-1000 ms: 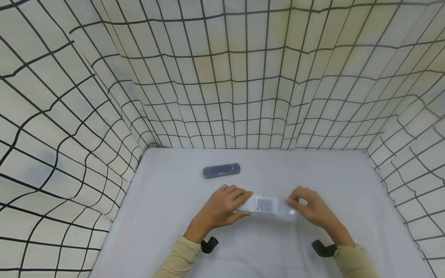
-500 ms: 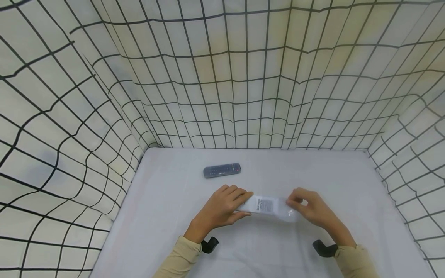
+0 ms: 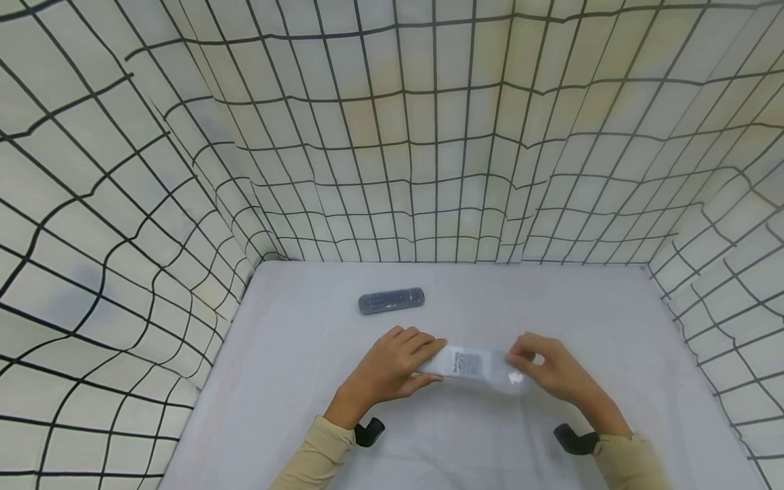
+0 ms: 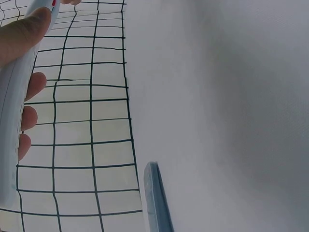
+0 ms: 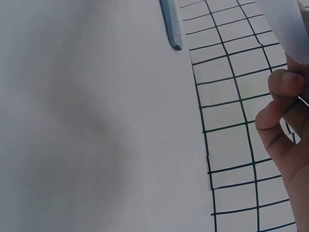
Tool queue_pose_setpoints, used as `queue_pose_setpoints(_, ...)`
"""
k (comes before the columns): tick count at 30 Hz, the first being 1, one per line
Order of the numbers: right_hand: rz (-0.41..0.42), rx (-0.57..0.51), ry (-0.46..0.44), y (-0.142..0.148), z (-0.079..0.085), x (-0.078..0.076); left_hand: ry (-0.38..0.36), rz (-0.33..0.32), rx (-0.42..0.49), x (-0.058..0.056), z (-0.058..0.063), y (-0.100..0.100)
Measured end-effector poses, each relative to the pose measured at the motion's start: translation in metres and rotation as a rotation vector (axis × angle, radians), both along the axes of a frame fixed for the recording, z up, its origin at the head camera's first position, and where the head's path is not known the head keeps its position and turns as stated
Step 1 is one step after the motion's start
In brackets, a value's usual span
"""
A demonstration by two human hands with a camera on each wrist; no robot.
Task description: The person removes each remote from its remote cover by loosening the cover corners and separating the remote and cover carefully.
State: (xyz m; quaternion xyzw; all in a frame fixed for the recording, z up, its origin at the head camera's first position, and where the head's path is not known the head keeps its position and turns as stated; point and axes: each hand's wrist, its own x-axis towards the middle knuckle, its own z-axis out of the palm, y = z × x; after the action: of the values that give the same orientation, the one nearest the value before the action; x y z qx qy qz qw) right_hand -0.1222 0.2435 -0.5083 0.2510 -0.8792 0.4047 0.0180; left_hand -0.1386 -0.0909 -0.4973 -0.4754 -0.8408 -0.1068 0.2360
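My left hand (image 3: 395,367) grips the left part of a long white object, seemingly a white remote control (image 3: 441,359), with a printed label facing up. In the left wrist view the thumb lies across the white remote (image 4: 10,101) and fingertips show along its far edge. A clear plastic sleeve (image 3: 505,379) extends from its right end. There my right hand (image 3: 548,364) pinches the sleeve's edge between thumb and fingers. The right wrist view shows the right hand (image 5: 294,125) with bent fingers below the translucent sleeve (image 5: 289,29).
Farther back on the white table (image 3: 294,327) lies a dark remote control (image 3: 390,300), apparently in a clear wrap. White cloth walls with a black grid (image 3: 453,170) enclose the back and both sides. Black wrist mounts (image 3: 369,432) sit below each hand.
The right hand has shifted very slightly to the right, and the glints on the clear sleeve have changed. My left hand and the dark remote stay practically where they were.
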Motion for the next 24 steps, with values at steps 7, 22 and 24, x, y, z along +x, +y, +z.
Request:
queue_pose_setpoints(7, -0.006, 0.011, -0.029, 0.0001, 0.0013, 0.0010, -0.001, -0.003, 0.000, 0.0007, 0.0005, -0.0001)
queue_pose_setpoints(22, 0.024, 0.005, -0.017, 0.0020, 0.0021, -0.0002, 0.027, -0.006, -0.012, -0.0003, 0.0008, -0.0010)
queue_pose_setpoints(24, 0.028, 0.005, -0.012, 0.0021, 0.0019, -0.0004, 0.027, -0.007, -0.013, -0.0003, 0.0007, -0.0010)
